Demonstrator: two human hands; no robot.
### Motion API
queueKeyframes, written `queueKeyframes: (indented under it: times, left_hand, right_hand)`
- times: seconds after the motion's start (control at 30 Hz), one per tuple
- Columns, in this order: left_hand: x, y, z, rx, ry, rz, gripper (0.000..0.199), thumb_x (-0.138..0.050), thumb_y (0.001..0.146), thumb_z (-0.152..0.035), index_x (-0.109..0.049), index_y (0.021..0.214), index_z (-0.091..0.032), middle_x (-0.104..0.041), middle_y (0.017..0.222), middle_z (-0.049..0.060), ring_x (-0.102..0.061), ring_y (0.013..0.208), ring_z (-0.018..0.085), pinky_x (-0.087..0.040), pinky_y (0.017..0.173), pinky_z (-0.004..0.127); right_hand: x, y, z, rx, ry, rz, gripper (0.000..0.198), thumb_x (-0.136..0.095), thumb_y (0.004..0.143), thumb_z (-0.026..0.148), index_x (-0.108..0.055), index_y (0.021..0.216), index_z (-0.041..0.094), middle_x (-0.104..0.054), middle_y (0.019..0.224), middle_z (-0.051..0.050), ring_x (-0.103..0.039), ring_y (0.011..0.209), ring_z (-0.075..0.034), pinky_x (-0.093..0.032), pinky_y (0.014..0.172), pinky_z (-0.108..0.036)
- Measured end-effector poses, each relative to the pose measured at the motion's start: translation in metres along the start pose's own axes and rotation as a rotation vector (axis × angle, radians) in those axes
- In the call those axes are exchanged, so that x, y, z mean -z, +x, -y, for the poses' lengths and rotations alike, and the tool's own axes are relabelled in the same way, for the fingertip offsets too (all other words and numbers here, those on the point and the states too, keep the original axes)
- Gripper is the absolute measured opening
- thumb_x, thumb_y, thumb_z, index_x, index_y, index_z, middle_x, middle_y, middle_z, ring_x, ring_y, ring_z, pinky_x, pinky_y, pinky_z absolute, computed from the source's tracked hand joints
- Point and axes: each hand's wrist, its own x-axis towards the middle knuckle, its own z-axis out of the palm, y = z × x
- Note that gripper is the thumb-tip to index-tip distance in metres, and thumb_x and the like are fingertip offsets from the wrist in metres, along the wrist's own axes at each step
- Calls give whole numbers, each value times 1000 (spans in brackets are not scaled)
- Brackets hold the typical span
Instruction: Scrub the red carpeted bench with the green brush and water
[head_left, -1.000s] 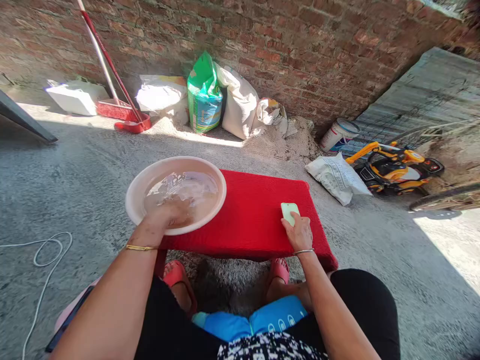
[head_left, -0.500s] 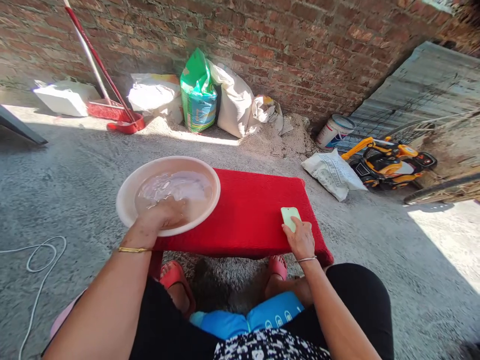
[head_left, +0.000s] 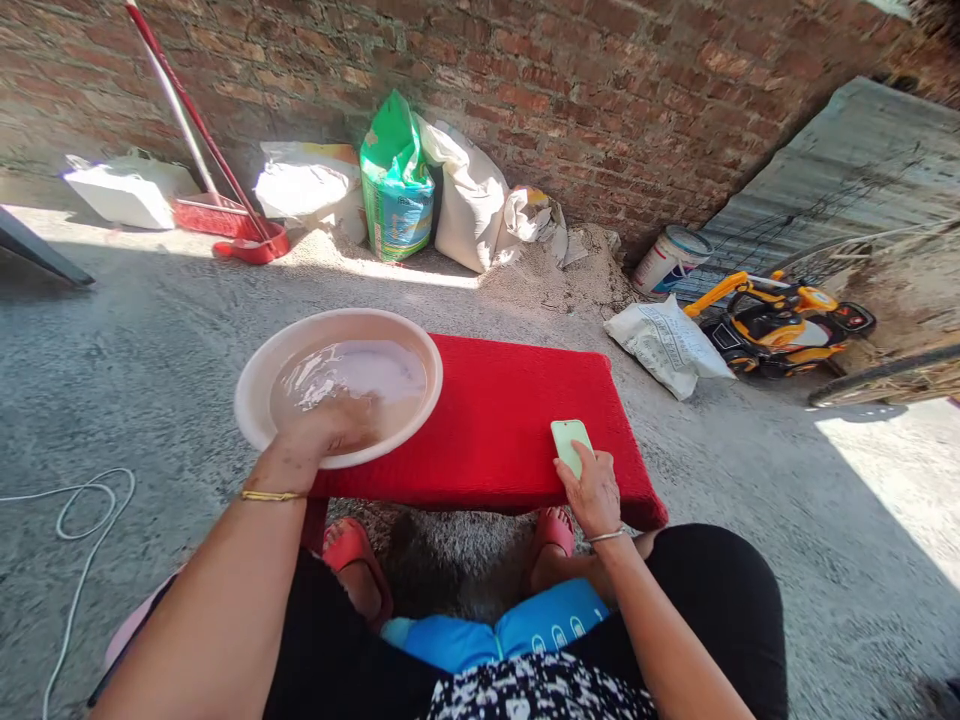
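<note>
My left hand (head_left: 337, 424) is dipped in the cloudy water (head_left: 390, 375) of a wide, pale pink basin (head_left: 251, 400). Its fingers are blurred under the surface, so I cannot see whether they hold anything. The basin rests on the left part of a low bench covered with red cloth (head_left: 495, 420). Near the bench's right front corner, my right hand (head_left: 596, 490) grips a slim, light green phone (head_left: 568, 440) between thumb and fingers. The phone is low over the cloth; whether it touches cannot be told.
Against the brick wall stand a broom and red dustpan (head_left: 259, 243), a green bag (head_left: 396, 190) and white sacks (head_left: 469, 200). To the right are a bucket (head_left: 671, 260), a flat sack (head_left: 667, 340) and a yellow toy excavator (head_left: 795, 320). A white cable (head_left: 94, 540) lies left.
My right hand has shifted slightly left with the phone, which is now more tilted. My left hand stays in the water, and the ripples have changed.
</note>
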Motion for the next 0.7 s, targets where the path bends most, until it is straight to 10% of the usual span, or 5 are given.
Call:
queueKeyframes:
  times: [0.27,0.53,0.7]
  left_hand:
    - [7,-7,-4,27,57,43,80,-58,78,-43,-35,150,-19,-45,147,23,-46,131,42,-41,103,52]
    - [11,-13,-10,5,88,57,64,-55,83,-38,-46,141,-13,-51,142,20,-49,130,34,-39,106,44]
    - [12,-15,-9,-57,96,53,66,-51,86,-35,-38,147,-11,-42,150,20,-44,135,32,-33,111,41]
  right_hand:
    - [-21,-33,64,306,109,44,45,-54,89,44,-62,126,20,-54,112,-14,-54,101,-26,-48,89,-40]
    - [8,4,-31,-77,32,-89,56,-49,88,53,-62,124,12,-54,103,-16,-53,99,-29,-47,88,-46]
    - [-12,-21,36,170,123,-9,48,-52,89,47,-62,126,18,-54,108,-14,-53,101,-26,-47,90,-41]
